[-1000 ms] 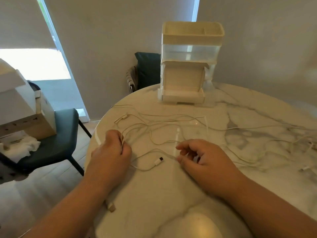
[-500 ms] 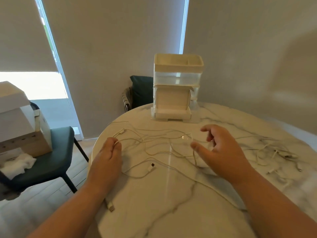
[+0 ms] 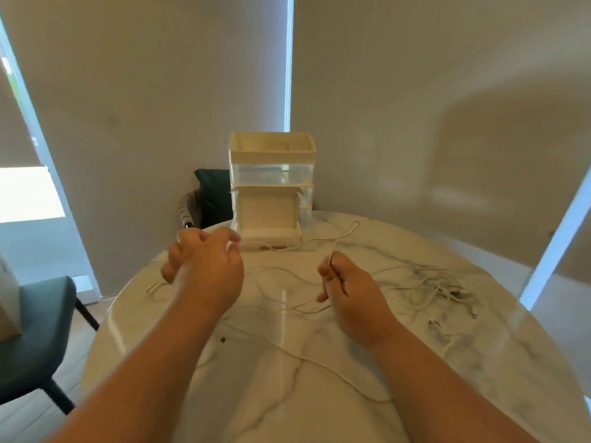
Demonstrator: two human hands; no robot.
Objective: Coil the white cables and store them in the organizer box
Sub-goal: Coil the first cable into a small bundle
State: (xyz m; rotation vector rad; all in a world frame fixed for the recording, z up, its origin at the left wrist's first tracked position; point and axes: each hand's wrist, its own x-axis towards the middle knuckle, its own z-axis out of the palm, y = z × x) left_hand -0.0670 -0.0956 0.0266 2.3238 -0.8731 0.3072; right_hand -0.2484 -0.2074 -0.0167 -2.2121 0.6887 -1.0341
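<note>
Head view: right hand [image 3: 348, 289] pinches a white cable [image 3: 339, 239] that runs up toward the organizer box [image 3: 271, 187] at the far edge of the counter [image 3: 287, 410]. Left hand [image 3: 204, 263] is raised with fingers curled, blurred; cannot tell whether it holds anything. Loose cables [image 3: 431, 282] lie tangled at right.

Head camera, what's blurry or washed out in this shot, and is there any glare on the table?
Head view: the left hand is smeared by motion, while the right hand, pinching a white cable, is sharper; a bright vertical glare streak sits on the marble table; the window at left is blown out; wide-angle distortion bends lines near the edges.
</note>
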